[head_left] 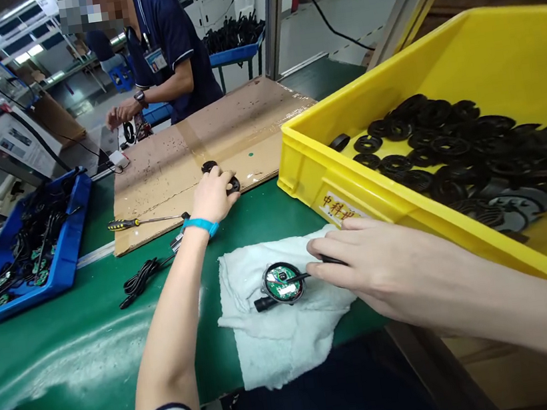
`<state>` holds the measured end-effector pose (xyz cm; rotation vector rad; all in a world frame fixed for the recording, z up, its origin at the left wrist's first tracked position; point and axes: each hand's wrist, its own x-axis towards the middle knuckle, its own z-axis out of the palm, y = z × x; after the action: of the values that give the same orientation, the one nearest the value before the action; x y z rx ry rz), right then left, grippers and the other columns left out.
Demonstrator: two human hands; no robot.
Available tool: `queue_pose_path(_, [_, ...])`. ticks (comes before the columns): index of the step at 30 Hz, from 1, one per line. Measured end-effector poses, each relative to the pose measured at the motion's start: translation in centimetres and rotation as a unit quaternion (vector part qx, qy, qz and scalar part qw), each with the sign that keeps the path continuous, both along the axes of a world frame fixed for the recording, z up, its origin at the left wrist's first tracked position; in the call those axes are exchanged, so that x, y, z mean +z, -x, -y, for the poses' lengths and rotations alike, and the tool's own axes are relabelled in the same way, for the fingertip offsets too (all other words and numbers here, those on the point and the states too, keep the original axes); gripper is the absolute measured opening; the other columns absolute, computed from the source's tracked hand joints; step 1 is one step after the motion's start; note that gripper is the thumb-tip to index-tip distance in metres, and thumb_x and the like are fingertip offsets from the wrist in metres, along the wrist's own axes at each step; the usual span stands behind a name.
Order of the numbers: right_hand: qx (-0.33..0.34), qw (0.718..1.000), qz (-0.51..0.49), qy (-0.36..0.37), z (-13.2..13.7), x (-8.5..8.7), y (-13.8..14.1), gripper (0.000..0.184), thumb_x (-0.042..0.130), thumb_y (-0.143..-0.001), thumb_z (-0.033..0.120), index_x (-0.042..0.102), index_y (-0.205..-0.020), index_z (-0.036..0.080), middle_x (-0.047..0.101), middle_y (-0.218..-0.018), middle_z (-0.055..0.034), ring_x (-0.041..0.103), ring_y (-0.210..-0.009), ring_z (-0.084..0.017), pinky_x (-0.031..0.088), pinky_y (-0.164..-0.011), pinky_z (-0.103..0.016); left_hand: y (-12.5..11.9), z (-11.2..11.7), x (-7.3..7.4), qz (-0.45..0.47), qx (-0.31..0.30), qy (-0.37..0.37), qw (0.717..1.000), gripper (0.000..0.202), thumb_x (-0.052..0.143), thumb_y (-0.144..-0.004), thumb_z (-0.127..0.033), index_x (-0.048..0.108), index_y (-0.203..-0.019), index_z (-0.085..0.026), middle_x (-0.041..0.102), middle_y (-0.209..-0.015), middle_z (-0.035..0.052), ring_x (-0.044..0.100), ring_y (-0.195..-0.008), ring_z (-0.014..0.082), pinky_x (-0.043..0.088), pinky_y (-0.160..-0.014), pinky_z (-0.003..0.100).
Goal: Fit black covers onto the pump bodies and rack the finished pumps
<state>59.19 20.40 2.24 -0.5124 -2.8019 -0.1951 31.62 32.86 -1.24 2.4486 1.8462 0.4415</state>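
My left hand (pixel 212 193), with a blue band at the wrist, reaches over the cardboard sheet. Its fingers and thumb close around a black ring (pixel 234 184), which they partly hide. Another black ring (pixel 208 166) lies just beyond the fingers. Over a white cloth (pixel 282 348), my right hand (pixel 361 260) pinches a thin black rod-like piece (pixel 332 260) whose kind I cannot make out. Its narrow end points left to the green circuit board (pixel 280 283). That board sits inside a round dark housing (pixel 301 290) with a short black spout, resting on the cloth.
A yellow bin (pixel 292 155) of black rings stands on the right. To the left are a blue bin (pixel 81 196) of cables and boards, a screwdriver (pixel 127 224) and a coiled cable (pixel 139 278). Another person (pixel 172 50) works beyond the cardboard (pixel 163 172).
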Motion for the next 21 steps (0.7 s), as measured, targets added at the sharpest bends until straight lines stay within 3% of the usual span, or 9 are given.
queue_pose_path(2, [0.011,1.000,-0.001,-0.005,-0.1,-0.2,0.0,0.029,0.049,-0.073,-0.003,0.064,-0.086,0.017,0.056,-0.083,-0.0051,0.045,-0.070,-0.021,0.027,-0.071,-0.036,0.6,4.6,0.3,0.104,-0.022,-0.047,0.993,0.051,0.068,-0.090,-0.023,0.058,-0.139,-0.018,0.058,-0.125,0.0132,0.060,-0.118,0.0276,0.049,-0.105,0.044])
queue_pose_path(4, [0.020,1.000,0.000,-0.012,-0.2,-0.4,-0.1,0.028,0.049,-0.073,-0.002,0.064,-0.085,0.018,0.057,-0.082,-0.0054,0.046,-0.069,-0.021,0.029,-0.071,-0.036,1.4,9.7,-0.2,0.244,-0.006,-0.048,0.969,0.046,0.068,-0.091,-0.026,0.059,-0.135,-0.022,0.058,-0.122,0.0099,0.063,-0.114,0.0234,0.052,-0.102,0.041])
queue_pose_path(6, [0.025,1.000,0.001,-0.018,-0.4,-0.5,-0.1,0.026,0.049,-0.075,-0.001,0.064,-0.084,0.018,0.057,-0.081,-0.0062,0.047,-0.069,-0.021,0.030,-0.070,-0.037,2.2,14.5,-1.5,0.394,0.025,-0.012,0.919,0.040,0.066,-0.094,-0.031,0.055,-0.131,-0.023,0.059,-0.124,0.0092,0.067,-0.114,0.0216,0.054,-0.100,0.039])
queue_pose_path(8, [0.037,0.999,0.001,-0.026,-0.7,-0.6,-0.1,0.025,0.047,-0.079,0.000,0.063,-0.084,0.019,0.057,-0.082,-0.0069,0.047,-0.068,-0.021,0.031,-0.070,-0.039,2.9,18.7,-3.5,0.465,0.084,-0.005,0.881,0.036,0.065,-0.095,-0.033,0.050,-0.126,-0.023,0.062,-0.120,0.0086,0.069,-0.113,0.0219,0.056,-0.099,0.040])
queue_pose_path(11, [0.070,0.996,-0.009,-0.047,-1.3,-0.9,-0.3,0.025,0.043,-0.088,0.004,0.064,-0.087,0.018,0.058,-0.083,-0.0078,0.046,-0.067,-0.021,0.030,-0.069,-0.040,3.2,23.4,-6.5,0.332,0.215,-0.057,0.916,0.032,0.074,-0.090,-0.034,0.054,-0.111,-0.022,0.063,-0.116,0.0093,0.068,-0.113,0.0252,0.056,-0.099,0.043])
queue_pose_path(14, [0.080,0.996,-0.005,-0.048,-1.6,-0.9,-0.4,0.024,0.042,-0.089,0.006,0.063,-0.086,0.017,0.057,-0.082,-0.0084,0.046,-0.065,-0.021,0.029,-0.068,-0.041,2.7,26.3,-8.1,0.174,0.257,-0.073,0.948,0.027,0.072,-0.091,-0.035,0.055,-0.106,-0.022,0.061,-0.118,0.0118,0.064,-0.118,0.0298,0.055,-0.099,0.047])
queue_pose_path(17, [0.055,0.998,0.013,-0.030,-1.3,-0.6,-0.3,0.020,0.048,-0.082,0.004,0.060,-0.080,0.019,0.055,-0.080,-0.0065,0.045,-0.064,-0.021,0.028,-0.068,-0.039,2.4,27.7,-7.8,0.141,0.230,-0.029,0.962,0.028,0.069,-0.093,-0.038,0.053,-0.112,-0.023,0.061,-0.127,0.0145,0.062,-0.124,0.0323,0.055,-0.100,0.050])
queue_pose_path(21, [0.025,0.999,0.030,-0.016,-1.0,-0.1,0.0,0.019,0.052,-0.080,0.003,0.061,-0.079,0.020,0.054,-0.078,-0.0045,0.044,-0.065,-0.020,0.028,-0.070,-0.037,3.4,27.8,-6.3,0.132,0.177,0.047,0.974,0.028,0.060,-0.099,-0.035,0.053,-0.124,-0.025,0.058,-0.143,0.0145,0.059,-0.132,0.0320,0.053,-0.104,0.051])
